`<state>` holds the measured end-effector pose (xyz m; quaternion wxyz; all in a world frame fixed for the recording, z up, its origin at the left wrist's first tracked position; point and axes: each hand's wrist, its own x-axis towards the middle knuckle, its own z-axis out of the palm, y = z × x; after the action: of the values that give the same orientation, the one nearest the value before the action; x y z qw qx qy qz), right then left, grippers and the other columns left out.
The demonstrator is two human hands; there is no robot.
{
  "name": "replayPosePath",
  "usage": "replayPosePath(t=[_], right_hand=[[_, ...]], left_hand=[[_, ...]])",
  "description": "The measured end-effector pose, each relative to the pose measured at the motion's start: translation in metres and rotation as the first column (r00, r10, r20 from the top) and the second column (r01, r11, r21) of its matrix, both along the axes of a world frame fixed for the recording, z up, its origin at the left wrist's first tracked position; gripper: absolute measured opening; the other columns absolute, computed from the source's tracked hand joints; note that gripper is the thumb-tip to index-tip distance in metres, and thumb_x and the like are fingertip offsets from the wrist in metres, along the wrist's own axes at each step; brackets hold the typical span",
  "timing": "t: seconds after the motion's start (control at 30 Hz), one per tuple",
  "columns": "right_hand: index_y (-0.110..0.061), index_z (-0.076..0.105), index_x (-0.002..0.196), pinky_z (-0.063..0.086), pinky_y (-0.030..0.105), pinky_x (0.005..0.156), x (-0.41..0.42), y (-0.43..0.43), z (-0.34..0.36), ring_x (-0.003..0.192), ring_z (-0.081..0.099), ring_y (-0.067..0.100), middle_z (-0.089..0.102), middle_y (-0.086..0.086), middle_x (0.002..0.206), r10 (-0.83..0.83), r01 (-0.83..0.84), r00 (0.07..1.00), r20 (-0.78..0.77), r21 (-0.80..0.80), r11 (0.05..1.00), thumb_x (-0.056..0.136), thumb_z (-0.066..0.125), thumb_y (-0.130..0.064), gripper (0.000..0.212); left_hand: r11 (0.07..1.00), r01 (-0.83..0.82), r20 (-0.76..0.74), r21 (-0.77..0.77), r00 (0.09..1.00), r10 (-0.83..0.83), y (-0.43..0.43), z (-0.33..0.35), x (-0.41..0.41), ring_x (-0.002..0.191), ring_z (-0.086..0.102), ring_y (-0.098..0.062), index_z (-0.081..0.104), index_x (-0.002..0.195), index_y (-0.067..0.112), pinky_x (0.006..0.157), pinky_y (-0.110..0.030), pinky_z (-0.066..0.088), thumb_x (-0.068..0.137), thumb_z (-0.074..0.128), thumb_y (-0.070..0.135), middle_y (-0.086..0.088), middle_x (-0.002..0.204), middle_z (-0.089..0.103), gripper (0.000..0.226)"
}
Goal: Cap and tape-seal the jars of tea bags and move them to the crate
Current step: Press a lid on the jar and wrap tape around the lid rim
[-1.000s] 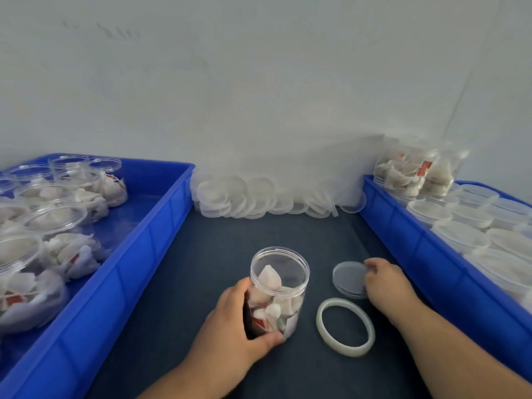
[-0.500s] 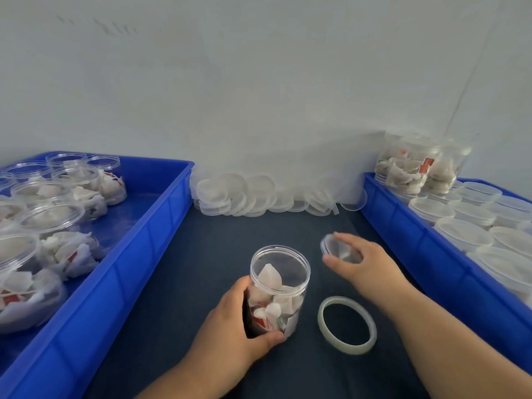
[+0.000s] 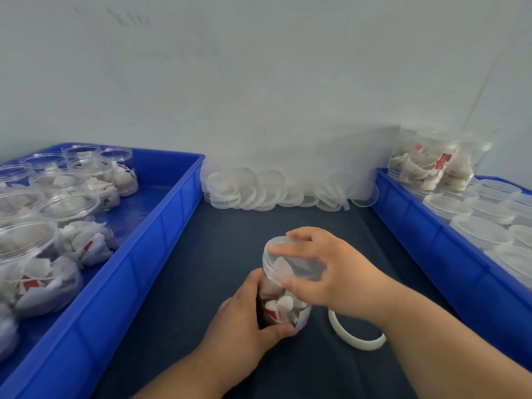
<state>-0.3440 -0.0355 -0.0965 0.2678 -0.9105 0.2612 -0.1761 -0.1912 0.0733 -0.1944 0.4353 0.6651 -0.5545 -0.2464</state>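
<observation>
Clear tea-bag jar [image 3: 277, 286] stands upright, lid [image 3: 298, 260] on top.

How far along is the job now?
Done: capped jars stand in the right crate. In hand: the left hand holds the jar while the right hand fits the lid on it. Left: taping, since the tape roll lies untouched, and the open jars in the left crate.

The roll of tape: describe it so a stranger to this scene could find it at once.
On the dark table top between the two blue crates, find the jar of tea bags gripped by the left hand. Just right of it, partly under the right forearm, lies the roll of tape: the only open whitish ring, unlike the clear lids.
</observation>
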Motion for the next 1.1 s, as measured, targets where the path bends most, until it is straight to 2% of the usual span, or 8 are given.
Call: replayPosePath(t=[0.1,0.23,0.37,0.5,0.57,0.8,1.0,1.1], right_hand=[[-0.067,0.058,0.111,0.029,0.009,0.103,-0.003,-0.004,0.002,0.131,0.032,-0.014,0.035,-0.028,0.143,0.112,-0.111,0.993,-0.037,0.003,0.994,0.079,0.072,-0.033,0.049],[-0.073,0.052,0.111,0.036,0.008,0.088,0.002,-0.003,0.001,0.116,0.037,-0.017,0.033,-0.037,0.123,0.003,-0.007,0.998,-0.06,-0.06,0.998,0.061,0.062,-0.069,0.051],[-0.071,0.041,0.121,0.037,0.008,0.074,0.012,0.01,-0.012,0.103,0.038,-0.015,0.027,-0.031,0.108,-0.149,0.148,0.989,0.001,-0.099,0.984,0.06,0.067,-0.077,0.067],[-0.068,0.035,0.13,0.029,0.017,0.101,0.001,0.011,-0.008,0.138,0.021,-0.006,0.012,-0.034,0.145,-0.027,0.029,0.998,-0.051,0.053,0.998,0.067,0.059,-0.076,0.068],[-0.07,0.037,0.128,0.026,0.017,0.104,-0.005,0.009,-0.003,0.14,0.014,-0.012,0.006,-0.034,0.154,0.041,-0.033,0.996,-0.078,0.104,0.994,0.072,0.06,-0.071,0.061],[-0.063,0.045,0.116,0.039,0.008,0.07,0.015,0.018,-0.016,0.103,0.037,-0.019,0.027,-0.032,0.111,-0.226,0.229,0.971,0.082,-0.03,0.973,0.058,0.067,-0.076,0.063],[-0.066,0.039,0.128,0.034,0.001,0.082,0.002,0.012,-0.007,0.123,0.023,-0.028,0.009,-0.04,0.147,-0.031,0.029,0.999,0.009,0.169,0.985,0.065,0.055,-0.071,0.065],[-0.066,0.039,0.132,0.029,0.006,0.09,-0.004,0.009,-0.003,0.128,0.022,-0.026,0.021,-0.036,0.149,-0.022,0.022,1.0,0.0,0.166,0.986,0.069,0.058,-0.066,0.066]], left_hand=[[1.0,0.015,0.002,0.007,1.0,-0.015,-0.001,0.0,0.001,0.111,0.061,0.007,0.041,0.126,0.056,0.099,-0.03,0.05,0.077,0.083,0.036,0.033,0.12,0.064,0.068],[1.0,0.008,0.033,0.008,0.999,-0.008,-0.001,-0.001,0.0,0.11,0.059,0.01,0.039,0.124,0.06,0.097,-0.028,0.051,0.077,0.082,0.037,0.035,0.119,0.063,0.068],[1.0,0.006,0.046,-0.006,0.999,-0.006,0.0,-0.001,0.0,0.109,0.06,0.008,0.038,0.125,0.059,0.093,-0.027,0.052,0.077,0.081,0.039,0.031,0.118,0.063,0.067],[1.0,0.01,0.049,-0.011,0.999,-0.01,0.0,-0.001,0.0,0.105,0.062,0.007,0.039,0.123,0.061,0.09,-0.024,0.051,0.078,0.081,0.036,0.031,0.116,0.064,0.067],[1.0,0.017,0.051,-0.005,0.999,-0.017,-0.001,-0.002,0.001,0.105,0.063,0.006,0.038,0.122,0.062,0.09,-0.024,0.051,0.079,0.081,0.035,0.032,0.116,0.065,0.066],[1.0,0.0,0.077,0.008,0.997,-0.001,-0.002,-0.004,0.0,0.106,0.058,0.013,0.035,0.12,0.066,0.082,-0.014,0.046,0.079,0.081,0.042,0.036,0.114,0.061,0.066],[1.0,0.002,0.077,0.001,0.997,-0.002,-0.001,-0.004,0.0,0.105,0.06,0.012,0.037,0.121,0.061,0.088,-0.019,0.047,0.08,0.082,0.035,0.04,0.116,0.061,0.065],[1.0,-0.009,0.101,-0.003,0.995,0.009,-0.001,-0.003,-0.001,0.105,0.059,0.013,0.034,0.119,0.065,0.089,-0.019,0.047,0.08,0.082,0.036,0.043,0.116,0.059,0.068]])
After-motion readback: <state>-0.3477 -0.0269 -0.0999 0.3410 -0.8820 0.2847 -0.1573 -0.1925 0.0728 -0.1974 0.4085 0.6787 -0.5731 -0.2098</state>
